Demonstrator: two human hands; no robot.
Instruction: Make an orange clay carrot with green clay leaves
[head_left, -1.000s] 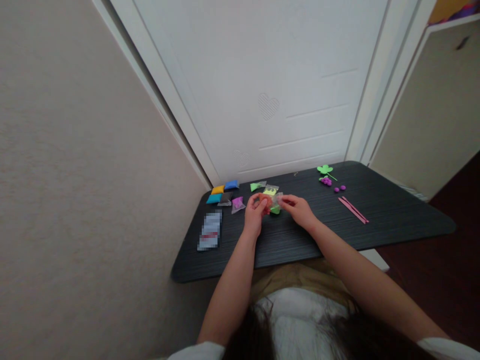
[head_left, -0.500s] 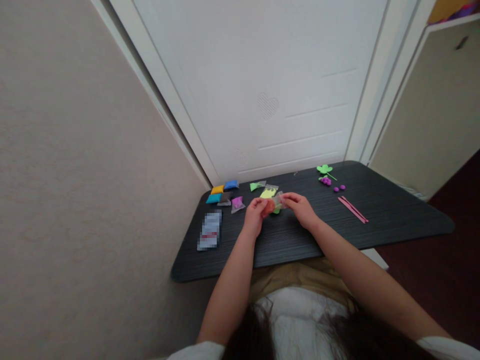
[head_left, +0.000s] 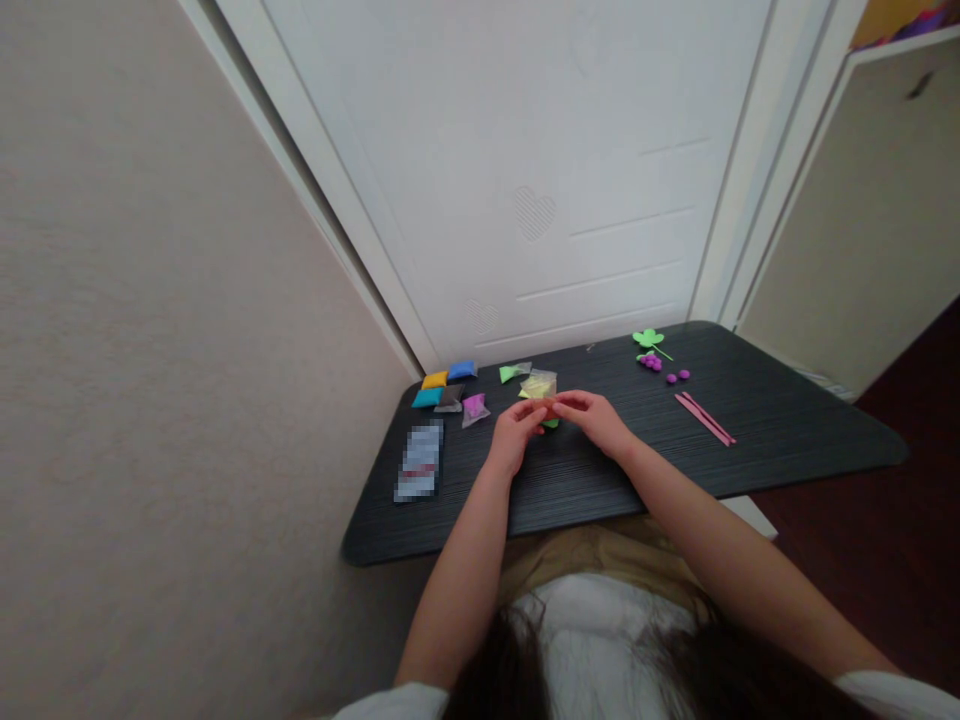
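Observation:
My left hand (head_left: 517, 430) and my right hand (head_left: 594, 418) meet over the middle of the table. Between their fingertips is a small packet of orange clay (head_left: 547, 402), mostly covered by the fingers. Both hands are closed on it. Just behind the hands lies a pale yellow clay packet (head_left: 538, 384). A bit of green clay (head_left: 551, 423) shows beneath the fingers. To the left of my left hand is a purple clay packet (head_left: 474, 407).
Orange-yellow (head_left: 435, 380), blue (head_left: 463, 370), teal (head_left: 427, 398) and dark (head_left: 450, 397) packets sit back left, near a blurred pouch (head_left: 420, 460). At right are a green clay leaf shape (head_left: 649, 339), purple balls (head_left: 651, 362) and pink sticks (head_left: 705, 418). A white door stands behind the table.
My right hand has moved left against my left hand. The clear end of the packet, stretched between the hands before, is now hidden, and less orange shows.

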